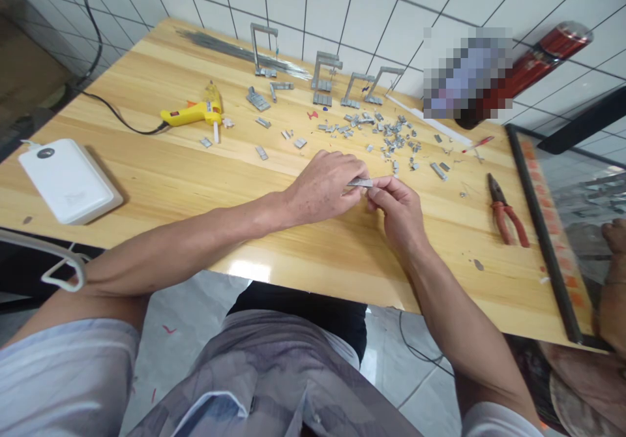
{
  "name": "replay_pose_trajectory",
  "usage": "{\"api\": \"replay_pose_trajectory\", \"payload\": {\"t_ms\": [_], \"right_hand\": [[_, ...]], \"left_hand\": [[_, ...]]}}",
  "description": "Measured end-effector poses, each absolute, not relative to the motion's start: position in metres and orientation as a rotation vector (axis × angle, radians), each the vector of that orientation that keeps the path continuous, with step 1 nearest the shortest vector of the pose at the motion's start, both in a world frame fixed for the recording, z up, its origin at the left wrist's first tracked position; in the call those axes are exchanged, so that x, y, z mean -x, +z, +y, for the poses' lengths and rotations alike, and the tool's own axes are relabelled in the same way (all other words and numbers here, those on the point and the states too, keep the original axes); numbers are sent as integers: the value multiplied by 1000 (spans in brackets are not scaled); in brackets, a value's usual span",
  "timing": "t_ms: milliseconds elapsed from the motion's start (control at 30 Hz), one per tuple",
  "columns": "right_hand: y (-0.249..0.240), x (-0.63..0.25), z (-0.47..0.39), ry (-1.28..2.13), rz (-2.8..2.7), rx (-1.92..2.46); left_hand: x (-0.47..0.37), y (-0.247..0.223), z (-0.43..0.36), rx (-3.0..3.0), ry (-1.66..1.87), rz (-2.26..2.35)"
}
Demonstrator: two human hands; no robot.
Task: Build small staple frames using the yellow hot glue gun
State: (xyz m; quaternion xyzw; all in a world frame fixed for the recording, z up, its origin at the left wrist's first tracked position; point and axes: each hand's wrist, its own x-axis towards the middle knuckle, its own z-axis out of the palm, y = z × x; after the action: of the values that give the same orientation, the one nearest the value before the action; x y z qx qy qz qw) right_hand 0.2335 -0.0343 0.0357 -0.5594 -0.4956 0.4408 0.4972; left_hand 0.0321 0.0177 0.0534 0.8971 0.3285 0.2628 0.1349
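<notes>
My left hand (323,188) is closed around a small grey metal-looking strip (360,182), which juts out between thumb and forefinger. The fingertips of my right hand (398,210) pinch the strip's other end, so both hands meet over the middle of the wooden table. Just beyond them lies a scatter of small grey pieces (398,138). Several grey bracket-shaped frames stand behind, among them a tall one (264,49) and a thicker one (323,79). Fingers partly hide the strip, so its full length cannot be seen.
A yellow glue gun (195,112) with a black cord and a white box-like device (70,180) lie left. Thin grey rods (235,51) lie at the back. Red-handled pliers (506,212), a red flask (542,65) and a black-framed panel (542,235) are right, beside another person's arm (613,287).
</notes>
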Motion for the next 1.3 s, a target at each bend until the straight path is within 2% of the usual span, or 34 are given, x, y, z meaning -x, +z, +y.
{"api": "replay_pose_trajectory", "payload": {"t_ms": [1300], "right_hand": [[35,-235,-39,865,-1223,1378]], "left_hand": [[-32,52,20,-2600,739,947]]}}
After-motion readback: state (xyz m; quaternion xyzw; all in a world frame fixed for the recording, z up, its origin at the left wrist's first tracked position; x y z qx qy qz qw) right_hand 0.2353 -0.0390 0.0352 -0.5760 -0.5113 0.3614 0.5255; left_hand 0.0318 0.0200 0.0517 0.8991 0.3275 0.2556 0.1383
